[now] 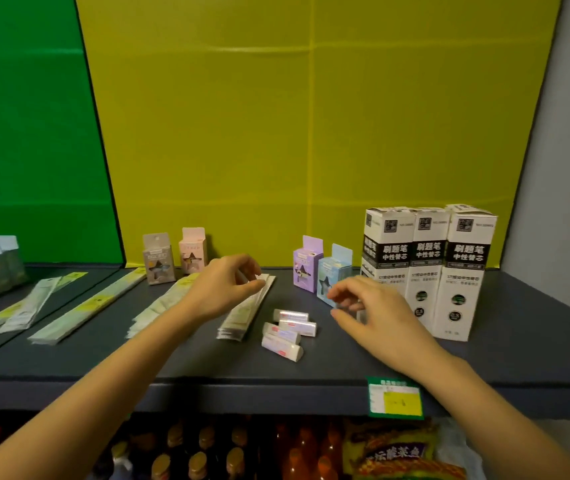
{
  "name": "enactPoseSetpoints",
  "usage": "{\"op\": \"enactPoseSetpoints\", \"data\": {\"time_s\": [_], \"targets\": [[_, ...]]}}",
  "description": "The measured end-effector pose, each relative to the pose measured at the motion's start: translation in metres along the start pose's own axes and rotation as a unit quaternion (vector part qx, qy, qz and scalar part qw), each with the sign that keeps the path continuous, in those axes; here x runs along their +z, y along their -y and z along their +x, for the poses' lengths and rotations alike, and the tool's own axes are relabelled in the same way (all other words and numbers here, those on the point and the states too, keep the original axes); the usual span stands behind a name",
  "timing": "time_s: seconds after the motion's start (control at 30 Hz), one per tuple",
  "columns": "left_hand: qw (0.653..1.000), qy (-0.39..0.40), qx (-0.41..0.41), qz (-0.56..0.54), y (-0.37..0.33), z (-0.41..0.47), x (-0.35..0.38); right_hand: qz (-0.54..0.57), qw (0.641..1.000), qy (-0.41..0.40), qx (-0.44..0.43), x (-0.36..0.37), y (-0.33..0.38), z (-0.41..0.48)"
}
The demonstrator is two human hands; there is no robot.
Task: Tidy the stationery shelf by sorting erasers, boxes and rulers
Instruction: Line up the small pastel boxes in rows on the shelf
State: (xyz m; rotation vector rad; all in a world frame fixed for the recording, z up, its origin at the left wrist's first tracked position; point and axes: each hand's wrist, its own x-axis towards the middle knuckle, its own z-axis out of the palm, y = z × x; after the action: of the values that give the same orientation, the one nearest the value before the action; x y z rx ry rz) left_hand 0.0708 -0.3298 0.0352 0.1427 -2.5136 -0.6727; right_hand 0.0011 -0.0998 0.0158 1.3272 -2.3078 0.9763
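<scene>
Erasers [287,332], four, lie on shelf [207,362]; three tall refill boxes [429,268] right, four small star boxes [306,266] behind. Left hand [224,289] pinches ruler pack [245,313]; right hand [370,313] curled, blurred, grip unclear.

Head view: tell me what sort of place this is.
Probably a shop: a price label on the shelf edge, pen refill boxes lined up face-out, and bottles and a snack packet stocked on the level below.
</scene>
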Motion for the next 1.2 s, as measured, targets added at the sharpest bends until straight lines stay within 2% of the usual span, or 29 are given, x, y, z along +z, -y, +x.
{"op": "enactPoseSetpoints", "data": {"time_s": [0.1,0.23,0.37,0.63,0.73,0.87,0.97,1.07,1.2], "targets": [[0.998,0.053,0.011,-0.022,0.015,0.024,-0.003,-0.097,0.995,0.007,0.023,0.018,0.009,0.024],[0.987,0.114,0.006,-0.109,0.024,0.055,0.004,-0.182,0.981,0.016,0.073,0.029,0.012,0.055],[0.965,0.152,-0.047,-0.210,0.024,0.086,0.020,-0.266,0.957,0.014,0.111,0.036,0.011,0.079],[0.938,0.228,-0.071,-0.252,0.022,0.125,0.052,-0.395,0.888,0.059,0.228,0.049,0.002,0.107],[0.930,0.250,-0.074,-0.259,0.027,0.132,0.058,-0.412,0.874,0.071,0.246,0.051,-0.001,0.111],[0.942,0.258,-0.045,-0.210,0.032,0.131,0.056,-0.404,0.884,0.063,0.224,0.054,0.003,0.113],[0.942,0.252,-0.032,-0.218,0.036,0.126,0.051,-0.389,0.895,0.046,0.213,0.054,0.003,0.114],[0.946,0.203,-0.027,-0.252,0.039,0.125,0.041,-0.337,0.920,0.022,0.197,0.051,0.007,0.113],[0.949,0.105,-0.015,-0.296,0.039,0.116,0.013,-0.243,0.957,-0.058,0.147,0.040,0.020,0.112]]}}
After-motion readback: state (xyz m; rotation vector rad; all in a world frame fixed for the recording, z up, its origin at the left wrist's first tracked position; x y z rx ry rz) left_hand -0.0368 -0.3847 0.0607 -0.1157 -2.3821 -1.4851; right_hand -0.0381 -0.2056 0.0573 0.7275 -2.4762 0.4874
